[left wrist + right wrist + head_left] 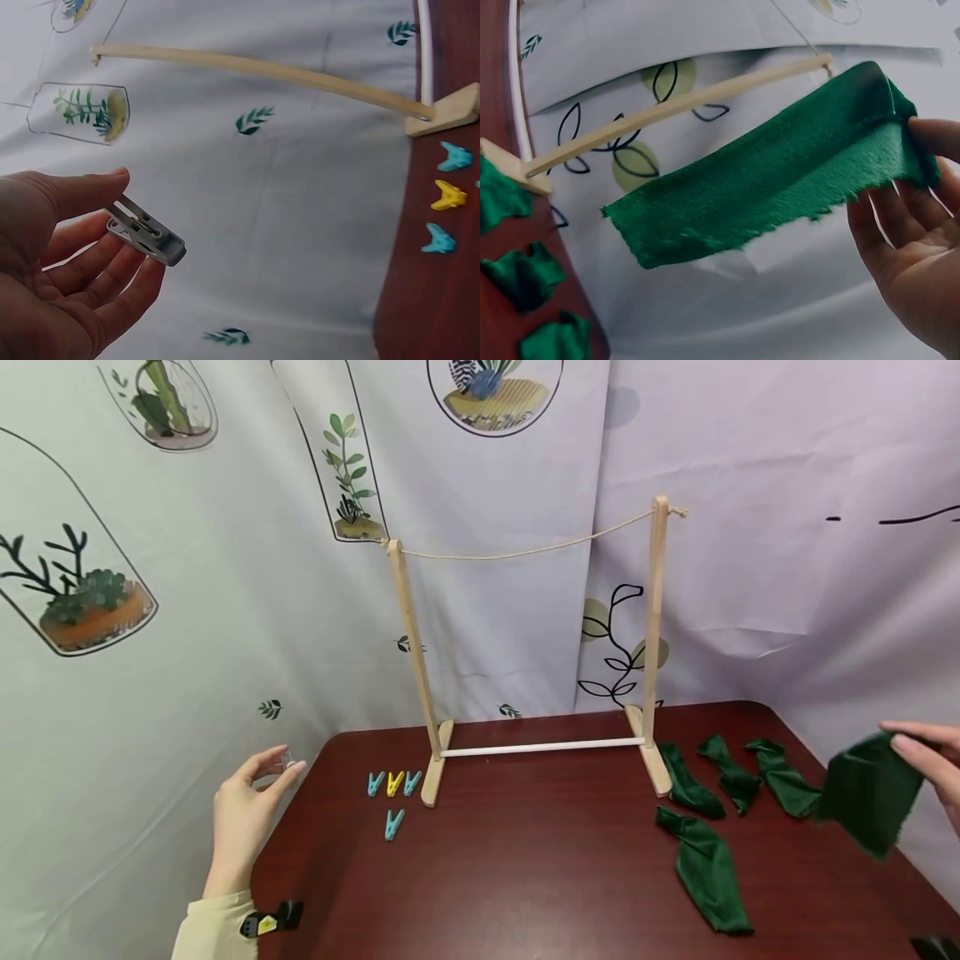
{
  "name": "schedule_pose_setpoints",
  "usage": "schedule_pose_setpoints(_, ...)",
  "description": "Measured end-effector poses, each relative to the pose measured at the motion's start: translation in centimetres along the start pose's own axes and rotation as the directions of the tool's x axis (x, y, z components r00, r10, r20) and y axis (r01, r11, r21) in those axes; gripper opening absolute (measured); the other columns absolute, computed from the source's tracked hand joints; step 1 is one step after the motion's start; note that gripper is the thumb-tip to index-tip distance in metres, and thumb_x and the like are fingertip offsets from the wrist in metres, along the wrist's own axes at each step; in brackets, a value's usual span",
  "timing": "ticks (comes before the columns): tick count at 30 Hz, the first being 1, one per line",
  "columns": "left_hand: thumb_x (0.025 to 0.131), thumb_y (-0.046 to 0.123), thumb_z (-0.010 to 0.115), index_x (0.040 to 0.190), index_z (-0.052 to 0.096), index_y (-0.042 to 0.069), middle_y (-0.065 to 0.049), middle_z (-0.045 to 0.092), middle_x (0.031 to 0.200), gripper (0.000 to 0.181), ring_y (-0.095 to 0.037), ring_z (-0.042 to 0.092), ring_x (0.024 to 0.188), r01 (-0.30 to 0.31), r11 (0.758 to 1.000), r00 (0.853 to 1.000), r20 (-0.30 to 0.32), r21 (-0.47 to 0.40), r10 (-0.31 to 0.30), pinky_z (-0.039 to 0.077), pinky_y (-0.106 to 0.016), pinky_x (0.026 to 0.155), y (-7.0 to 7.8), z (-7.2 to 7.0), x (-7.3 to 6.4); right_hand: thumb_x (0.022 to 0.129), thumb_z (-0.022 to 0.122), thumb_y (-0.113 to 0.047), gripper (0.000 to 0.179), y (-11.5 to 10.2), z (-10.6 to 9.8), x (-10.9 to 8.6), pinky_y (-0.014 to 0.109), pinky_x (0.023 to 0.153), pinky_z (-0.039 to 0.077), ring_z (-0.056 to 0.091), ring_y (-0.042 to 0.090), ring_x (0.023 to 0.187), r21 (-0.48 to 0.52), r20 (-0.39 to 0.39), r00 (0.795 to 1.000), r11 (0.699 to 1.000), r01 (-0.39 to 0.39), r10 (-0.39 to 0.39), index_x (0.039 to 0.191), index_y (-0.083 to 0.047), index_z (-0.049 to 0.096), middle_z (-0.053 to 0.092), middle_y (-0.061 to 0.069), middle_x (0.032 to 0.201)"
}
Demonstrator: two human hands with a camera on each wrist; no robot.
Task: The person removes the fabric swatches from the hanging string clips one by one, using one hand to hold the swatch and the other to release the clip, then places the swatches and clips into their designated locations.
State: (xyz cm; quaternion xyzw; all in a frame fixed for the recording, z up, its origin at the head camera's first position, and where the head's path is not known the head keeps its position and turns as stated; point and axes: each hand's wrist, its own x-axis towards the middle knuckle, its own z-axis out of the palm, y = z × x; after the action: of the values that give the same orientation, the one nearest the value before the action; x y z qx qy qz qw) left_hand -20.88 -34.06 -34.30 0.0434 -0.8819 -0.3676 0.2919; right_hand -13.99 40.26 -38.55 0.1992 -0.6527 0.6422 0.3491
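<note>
Between the thumb and fingers of my left hand (251, 806) is a pale grey clothespin (146, 231), raised at the table's left side. My right hand (933, 760) pinches a dark green cloth (873, 793) by one end at the far right; in the right wrist view the cloth (757, 180) stretches out from the fingers with a frayed lower edge. Between the two hands stands a wooden frame (654, 610) with a sagging string (495, 557) tied across its post tops. Nothing hangs on the string.
On the dark red table (525, 860), blue clothespins (393, 824) and a yellow clothespin (395, 783) lie left of the frame. Several green cloths (712, 868) lie at its right. A white rod (543, 747) joins the frame's feet, and a printed curtain (487, 635) hangs behind.
</note>
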Motion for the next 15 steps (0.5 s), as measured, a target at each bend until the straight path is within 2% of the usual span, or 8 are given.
schedule_pose_setpoints(2,0.089,0.035,0.079,0.129,0.069,0.010,-0.010,0.073,0.105,0.048,0.012,0.057,0.075,0.018,1.000,1.000,0.005,0.012,-0.018,0.043,-0.011,0.062,-0.5,0.0,-0.7,0.099,0.038,0.019,0.042,1.0,-0.6,-1.2,0.010,0.070,0.051,0.069,0.006,0.076,0.200,0.015,1.000,0.980,0.004,-0.007,0.114,0.001,0.073,0.076,-0.003,0.089)
schedule_pose_setpoints(7,0.088,0.041,0.079,0.128,0.070,0.012,-0.004,0.075,0.099,0.051,0.012,0.058,0.078,0.089,0.995,0.996,0.017,0.042,-0.090,0.042,-0.010,0.066,-2.1,-0.1,-2.5,0.099,0.032,0.022,0.048,2.3,-1.3,-4.8,0.011,0.070,0.051,0.071,0.007,0.080,0.268,0.075,0.997,0.963,-0.010,-0.010,0.112,0.001,0.073,0.076,-0.001,0.092)
schedule_pose_setpoints(11,0.086,0.043,0.080,0.128,0.070,0.013,-0.003,0.075,0.100,0.052,0.014,0.055,0.083,0.147,0.988,0.989,0.025,0.045,-0.148,0.041,-0.010,0.067,-3.2,0.2,-3.9,0.100,0.028,0.023,0.052,2.7,-1.6,-7.4,0.012,0.072,0.052,0.072,0.005,0.089,0.228,0.151,0.988,0.973,-0.037,0.002,0.117,-0.001,0.072,0.077,0.001,0.100)
schedule_pose_setpoints(12,0.086,0.043,0.081,0.128,0.070,0.013,-0.004,0.075,0.101,0.052,0.016,0.053,0.085,0.157,0.986,0.987,0.027,0.048,-0.158,0.041,-0.010,0.068,-3.5,0.4,-4.2,0.100,0.026,0.023,0.053,2.8,-1.7,-7.9,0.014,0.073,0.054,0.073,0.007,0.092,0.244,0.175,0.985,0.969,-0.047,0.003,0.119,0.000,0.070,0.077,0.002,0.103)
schedule_pose_setpoints(13,0.086,0.043,0.081,0.128,0.070,0.013,-0.004,0.075,0.103,0.053,0.016,0.052,0.084,0.163,0.985,0.986,0.032,0.055,-0.165,0.041,-0.010,0.068,-3.7,0.5,-4.5,0.100,0.026,0.023,0.054,2.8,-1.9,-8.3,0.013,0.066,0.053,0.073,0.006,0.086,0.233,0.191,0.981,0.970,-0.063,0.018,0.120,-0.001,0.070,0.076,0.002,0.105)
schedule_pose_setpoints(15,0.087,0.042,0.080,0.129,0.069,0.013,-0.005,0.074,0.105,0.053,0.017,0.052,0.083,0.167,0.984,0.984,0.048,0.065,-0.171,0.040,-0.010,0.068,-4.1,0.8,-4.9,0.101,0.027,0.021,0.059,2.7,-2.4,-9.0,0.014,0.046,0.045,0.064,0.001,0.058,0.136,0.206,0.977,0.987,-0.088,0.059,0.123,-0.011,0.071,0.076,-0.004,0.106)
